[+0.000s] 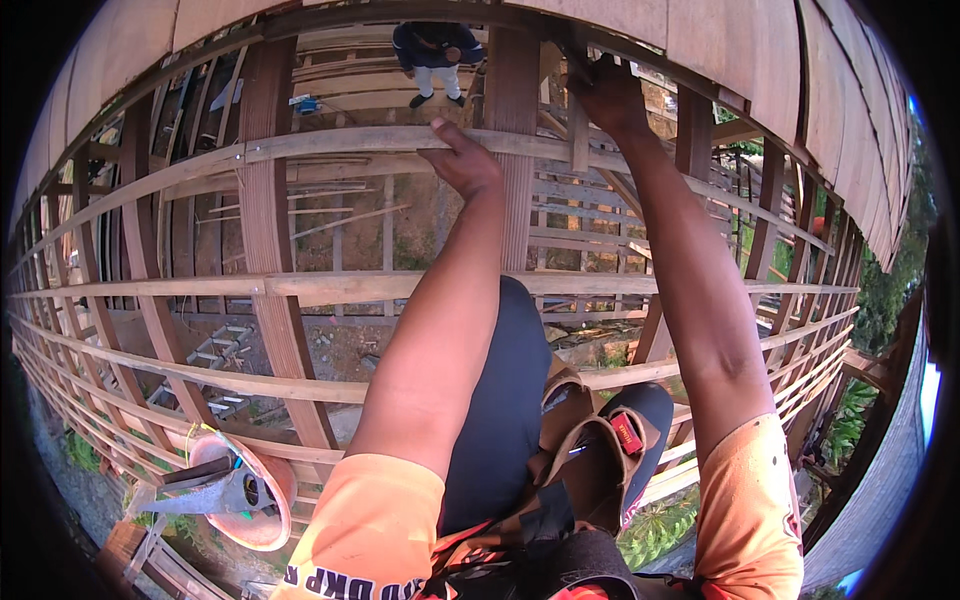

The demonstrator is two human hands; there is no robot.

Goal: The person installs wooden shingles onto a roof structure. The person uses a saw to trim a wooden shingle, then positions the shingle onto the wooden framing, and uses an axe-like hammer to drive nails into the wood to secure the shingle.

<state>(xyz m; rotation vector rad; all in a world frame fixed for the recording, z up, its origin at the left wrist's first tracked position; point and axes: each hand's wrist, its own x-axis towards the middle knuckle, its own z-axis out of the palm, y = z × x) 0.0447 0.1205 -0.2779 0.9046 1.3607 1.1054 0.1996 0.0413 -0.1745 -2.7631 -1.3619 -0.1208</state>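
My left hand (462,160) grips a pale horizontal batten (350,142), thumb raised and fingers partly behind it. My right hand (610,95) reaches up beside a brown timber rafter (512,80), fingers curled on something dark under the edge of the wooden shingles (700,40); what it is, I cannot make out. A short vertical wood piece (578,140) crosses the batten below that hand. Between my forearms are my dark-clad leg and a tan tool pouch (565,440) with a small red item (627,430) on it.
A person (438,65) stands below, past the open framework. More battens (360,288) and rafters (275,370) surround me, with open drops between them. A bucket (270,510) with tools sits at lower left; an aluminium ladder (215,360) shows below. More shingles (850,140) line the right.
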